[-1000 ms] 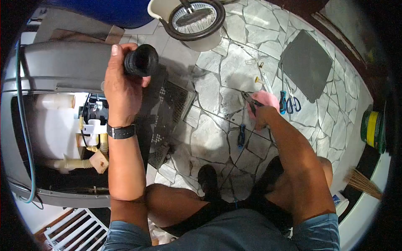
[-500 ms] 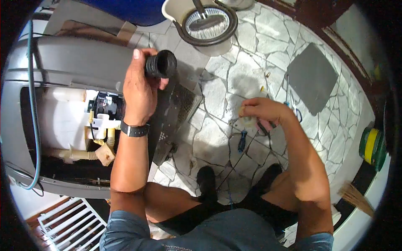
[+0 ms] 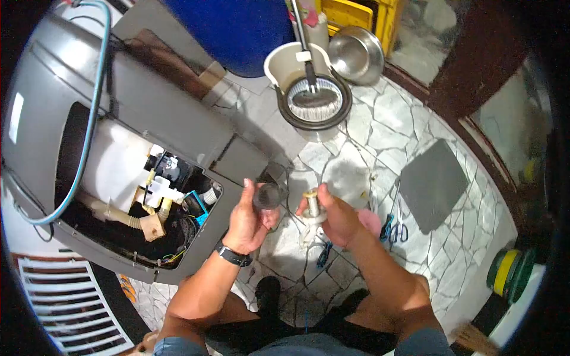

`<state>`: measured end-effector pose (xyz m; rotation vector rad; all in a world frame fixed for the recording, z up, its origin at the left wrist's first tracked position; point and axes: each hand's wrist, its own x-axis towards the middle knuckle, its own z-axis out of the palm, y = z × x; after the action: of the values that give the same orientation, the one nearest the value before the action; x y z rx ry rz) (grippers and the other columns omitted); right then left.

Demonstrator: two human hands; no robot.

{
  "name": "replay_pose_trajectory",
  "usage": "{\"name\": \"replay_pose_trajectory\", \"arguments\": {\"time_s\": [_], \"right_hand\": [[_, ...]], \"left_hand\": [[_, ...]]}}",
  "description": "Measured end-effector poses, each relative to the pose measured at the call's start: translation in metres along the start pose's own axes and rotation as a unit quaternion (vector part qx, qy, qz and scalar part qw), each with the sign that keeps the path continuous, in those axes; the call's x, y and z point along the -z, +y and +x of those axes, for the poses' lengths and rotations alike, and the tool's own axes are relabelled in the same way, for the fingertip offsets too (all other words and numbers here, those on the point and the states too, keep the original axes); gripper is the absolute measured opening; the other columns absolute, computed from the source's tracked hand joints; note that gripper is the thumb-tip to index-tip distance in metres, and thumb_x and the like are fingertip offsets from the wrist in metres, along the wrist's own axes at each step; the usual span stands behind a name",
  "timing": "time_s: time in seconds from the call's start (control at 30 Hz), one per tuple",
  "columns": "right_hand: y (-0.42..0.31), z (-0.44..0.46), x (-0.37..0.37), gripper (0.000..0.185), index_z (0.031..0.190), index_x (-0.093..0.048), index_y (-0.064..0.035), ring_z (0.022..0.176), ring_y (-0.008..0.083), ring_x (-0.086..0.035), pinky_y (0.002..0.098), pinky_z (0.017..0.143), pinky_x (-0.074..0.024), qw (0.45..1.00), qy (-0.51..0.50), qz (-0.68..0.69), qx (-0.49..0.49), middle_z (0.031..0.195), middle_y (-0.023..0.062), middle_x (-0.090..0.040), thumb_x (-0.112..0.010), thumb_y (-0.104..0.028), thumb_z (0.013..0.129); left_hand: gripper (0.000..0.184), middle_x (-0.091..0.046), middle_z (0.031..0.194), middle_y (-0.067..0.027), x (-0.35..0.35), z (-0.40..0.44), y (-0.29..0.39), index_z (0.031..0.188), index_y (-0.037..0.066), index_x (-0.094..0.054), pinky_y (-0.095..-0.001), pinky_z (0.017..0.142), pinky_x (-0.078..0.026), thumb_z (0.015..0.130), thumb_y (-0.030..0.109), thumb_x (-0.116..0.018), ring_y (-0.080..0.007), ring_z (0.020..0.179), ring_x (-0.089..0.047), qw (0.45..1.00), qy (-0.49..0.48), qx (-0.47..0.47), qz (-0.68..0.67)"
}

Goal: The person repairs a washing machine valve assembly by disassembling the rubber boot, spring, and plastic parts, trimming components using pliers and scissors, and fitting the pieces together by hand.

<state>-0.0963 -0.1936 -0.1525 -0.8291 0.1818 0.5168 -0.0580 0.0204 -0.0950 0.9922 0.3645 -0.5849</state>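
My left hand (image 3: 246, 224) is closed round a black ribbed hose piece (image 3: 268, 196), a short tube with a wide round end that looks blurred. Facing it, my right hand (image 3: 342, 221) grips a small cylindrical fitting (image 3: 313, 205) with a yellowish top and pale lower part; its exact kind cannot be made out. The two pieces are apart, a short gap between them. A grey machine (image 3: 178, 127) lies to the left, its opening showing a white tub, cream corrugated hoses (image 3: 127, 218) and a blue-edged part (image 3: 199, 207).
Near my right hand, scissors (image 3: 396, 231), a blue-handled screwdriver (image 3: 324, 255) and a pink cloth-like item (image 3: 369, 221) lie on the stone floor. A grey panel (image 3: 433, 187) rests farther right. A mop bucket (image 3: 279, 68), steel pot (image 3: 356, 56) and blue drum (image 3: 231, 35) stand behind.
My left hand has come down and right from above the machine with the black hose piece. My right hand has moved left and lower, bringing the fitting close. The view has shifted.
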Motion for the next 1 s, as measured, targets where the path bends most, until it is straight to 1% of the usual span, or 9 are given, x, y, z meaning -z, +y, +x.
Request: {"name": "replay_pose_trajectory", "arguments": {"time_s": [0.17,0.3,0.4,0.5,0.63,0.73,0.8,0.9,1.0], "right_hand": [[-0.007,-0.003,-0.022,0.049,0.111,-0.063,-0.0055,0.091,0.0118,-0.056,0.0294,0.087,-0.0449,0.998,-0.027,-0.055,0.012,0.097,0.0024,-0.064,-0.046,-0.051,0.109],[-0.018,-0.002,-0.02,0.03,0.115,-0.055,-0.0041,0.101,0.0113,-0.048,0.0313,0.092,-0.0425,1.0,-0.012,-0.028,0.001,0.104,0.0027,-0.054,-0.059,-0.032,0.105],[-0.03,-0.012,-0.011,0.043,0.116,-0.052,-0.0033,0.102,0.0149,-0.052,0.0334,0.092,-0.0444,0.935,-0.065,-0.312,0.158,0.103,0.0066,-0.057,-0.076,-0.026,0.089],[-0.056,-0.024,-0.033,0.042,0.118,-0.052,-0.0019,0.103,0.0195,-0.059,0.035,0.09,-0.0481,0.912,-0.073,-0.392,0.095,0.105,0.0109,-0.062,-0.075,-0.026,0.091],[-0.061,-0.026,-0.039,0.045,0.12,-0.052,-0.0007,0.106,0.0247,-0.064,0.0371,0.089,-0.0509,0.929,-0.074,-0.352,0.079,0.108,0.0147,-0.065,-0.077,-0.025,0.09],[-0.048,-0.026,-0.032,0.048,0.121,-0.052,-0.0004,0.105,0.0275,-0.065,0.0395,0.091,-0.0516,0.927,-0.084,-0.339,0.137,0.108,0.0154,-0.065,-0.078,-0.024,0.089],[-0.05,-0.033,-0.038,0.048,0.123,-0.052,0.0003,0.104,0.0325,-0.067,0.042,0.088,-0.0526,0.835,-0.049,-0.481,0.263,0.107,0.0171,-0.064,-0.077,-0.022,0.089],[-0.051,-0.036,-0.04,0.044,0.121,-0.053,0.0011,0.103,0.0388,-0.066,0.0442,0.087,-0.0528,0.843,-0.005,-0.496,0.207,0.111,0.0197,-0.062,-0.075,-0.019,0.088],[-0.052,-0.032,-0.037,0.039,0.117,-0.055,-0.0004,0.102,0.0415,-0.066,0.0454,0.086,-0.0532,0.813,-0.013,-0.526,0.249,0.114,0.0203,-0.06,-0.074,-0.015,0.086]], "left_hand": [[0.062,-0.05,0.065,-0.0035,-0.009,0.008,-0.016,0.105,0.011,-0.058,-0.0276,0.047,-0.029,0.101,0.071,-0.043,-0.0126,0.048,-0.04,0.998,0.034,0.031,0.047],[0.062,-0.053,0.067,-0.004,0.007,0.017,-0.022,0.102,0.012,-0.057,-0.0274,0.046,-0.029,0.1,0.072,-0.043,-0.0127,0.046,-0.04,0.999,-0.024,0.036,0.023],[0.062,-0.054,0.069,-0.0037,0.004,0.014,-0.02,0.1,0.011,-0.056,-0.0269,0.045,-0.029,0.099,0.073,-0.043,-0.0127,0.046,-0.04,0.999,-0.022,0.046,0.015],[0.064,-0.055,0.072,-0.0029,0.003,0.014,-0.021,0.1,0.011,-0.057,-0.0262,0.045,-0.029,0.098,0.075,-0.044,-0.0124,0.046,-0.04,0.998,-0.027,0.06,0.016],[0.067,-0.052,0.068,-0.0021,0.0,0.014,-0.022,0.103,0.009,-0.054,-0.0266,0.042,-0.027,0.101,0.073,-0.037,-0.0112,0.044,-0.036,0.999,0.002,0.045,0.012],[0.068,-0.054,0.071,-0.0027,-0.001,0.013,-0.02,0.102,0.009,-0.055,-0.0255,0.043,-0.028,0.1,0.075,-0.038,-0.011,0.046,-0.038,0.999,0.003,0.03,0.041],[0.069,-0.054,0.073,-0.003,-0.005,0.011,-0.017,0.1,0.009,-0.056,-0.0245,0.044,-0.028,0.099,0.076,-0.039,-0.0111,0.048,-0.039,0.997,0.015,0.02,0.073],[0.069,-0.055,0.074,-0.0029,-0.01,0.007,-0.017,0.102,0.008,-0.057,-0.0241,0.044,-0.028,0.1,0.075,-0.036,-0.0107,0.049,-0.04,0.989,0.004,-0.021,0.144],[0.07,-0.056,0.073,-0.0028,-0.014,0.005,-0.017,0.105,0.008,-0.057,-0.0242,0.044,-0.028,0.101,0.073,-0.035,-0.0101,0.05,-0.041,0.982,0.013,-0.039,0.185]]}}
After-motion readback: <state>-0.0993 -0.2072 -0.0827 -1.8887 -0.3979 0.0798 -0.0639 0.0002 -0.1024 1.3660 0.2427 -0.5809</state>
